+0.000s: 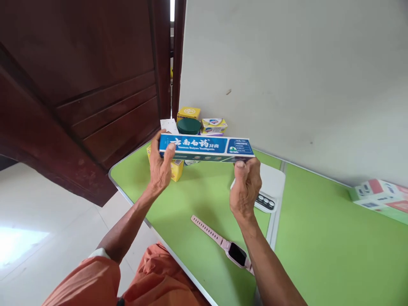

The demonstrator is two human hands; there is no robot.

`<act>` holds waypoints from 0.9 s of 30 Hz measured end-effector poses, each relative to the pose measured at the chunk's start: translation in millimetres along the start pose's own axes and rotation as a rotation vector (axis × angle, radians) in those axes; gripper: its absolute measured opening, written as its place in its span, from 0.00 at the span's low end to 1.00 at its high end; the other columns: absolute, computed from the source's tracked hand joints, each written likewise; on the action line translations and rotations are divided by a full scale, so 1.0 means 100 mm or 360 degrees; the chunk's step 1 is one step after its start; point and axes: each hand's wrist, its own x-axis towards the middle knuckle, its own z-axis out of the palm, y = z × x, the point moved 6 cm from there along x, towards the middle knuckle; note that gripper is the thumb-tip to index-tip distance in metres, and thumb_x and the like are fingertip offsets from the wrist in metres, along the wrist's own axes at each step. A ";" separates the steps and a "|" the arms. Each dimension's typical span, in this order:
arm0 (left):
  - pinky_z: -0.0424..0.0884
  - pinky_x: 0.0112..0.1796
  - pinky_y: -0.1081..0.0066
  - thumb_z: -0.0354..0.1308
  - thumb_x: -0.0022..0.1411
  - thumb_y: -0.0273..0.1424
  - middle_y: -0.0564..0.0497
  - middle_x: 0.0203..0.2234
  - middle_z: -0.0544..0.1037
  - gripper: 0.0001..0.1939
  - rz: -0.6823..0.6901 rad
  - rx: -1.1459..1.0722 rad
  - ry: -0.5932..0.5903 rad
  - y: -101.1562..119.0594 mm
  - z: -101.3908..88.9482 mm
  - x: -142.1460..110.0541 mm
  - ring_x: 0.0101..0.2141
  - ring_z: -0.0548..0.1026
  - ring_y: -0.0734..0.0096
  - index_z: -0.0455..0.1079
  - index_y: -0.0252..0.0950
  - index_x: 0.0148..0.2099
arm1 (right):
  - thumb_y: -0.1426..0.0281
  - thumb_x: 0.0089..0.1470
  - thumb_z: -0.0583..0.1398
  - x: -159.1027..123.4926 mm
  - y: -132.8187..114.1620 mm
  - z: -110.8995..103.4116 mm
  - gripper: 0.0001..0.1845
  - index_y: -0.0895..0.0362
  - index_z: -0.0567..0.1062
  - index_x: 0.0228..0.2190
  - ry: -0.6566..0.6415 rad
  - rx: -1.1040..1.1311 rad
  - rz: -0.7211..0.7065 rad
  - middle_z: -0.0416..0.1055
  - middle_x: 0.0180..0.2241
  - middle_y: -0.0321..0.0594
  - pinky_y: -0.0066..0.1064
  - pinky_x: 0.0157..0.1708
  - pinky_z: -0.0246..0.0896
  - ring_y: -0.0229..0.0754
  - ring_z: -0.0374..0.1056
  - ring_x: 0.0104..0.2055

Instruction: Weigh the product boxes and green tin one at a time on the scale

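A long blue toothpaste box [197, 145] is held level above the green table [178, 208], its printed face toward me. My left hand [160, 163] grips the box's left end, thumb across the front. At the other end, my right hand [245, 187] is closed on the lower right corner, with the thumb along the bottom edge. Below and behind my right hand lies a white kitchen scale [274, 182], partly covered by that hand. A pink smartwatch [237, 254] rests on the table near my right forearm, which hides the end of its strap.
Behind the toothpaste box stand a yellow box [188, 113], a dark green round lid [188, 126], a yellow and white box [214, 125] and a white perforated piece [169, 125]. Tissue packs [382, 195] lie at the right by the wall. A dark wooden door [95, 63] stands left.
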 end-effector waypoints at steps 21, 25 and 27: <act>0.81 0.47 0.60 0.68 0.60 0.52 0.43 0.43 0.88 0.29 -0.0792 -0.0229 0.0292 -1.13 -1.39 -0.32 0.48 0.85 0.50 0.82 0.38 0.56 | 0.66 0.75 0.58 -1.50 -0.27 0.72 0.39 0.49 0.51 0.79 -0.0729 -0.0053 -0.0207 0.67 0.70 0.57 0.55 0.64 0.77 0.56 0.71 0.69; 0.80 0.51 0.57 0.66 0.58 0.51 0.42 0.43 0.88 0.29 -0.0872 -0.0089 0.0210 -1.38 -1.42 -0.22 0.47 0.85 0.49 0.83 0.35 0.52 | 0.64 0.75 0.57 -1.68 -0.07 0.83 0.36 0.50 0.53 0.77 -0.0800 -0.0030 -0.0056 0.70 0.65 0.56 0.54 0.63 0.79 0.55 0.75 0.64; 0.78 0.54 0.56 0.65 0.57 0.52 0.41 0.44 0.88 0.28 -0.0857 0.0050 0.0165 -1.51 -1.38 -0.12 0.47 0.85 0.48 0.84 0.35 0.50 | 0.62 0.75 0.57 -1.74 0.06 0.89 0.34 0.52 0.56 0.75 -0.0835 -0.0023 0.0033 0.72 0.62 0.56 0.55 0.62 0.79 0.56 0.76 0.61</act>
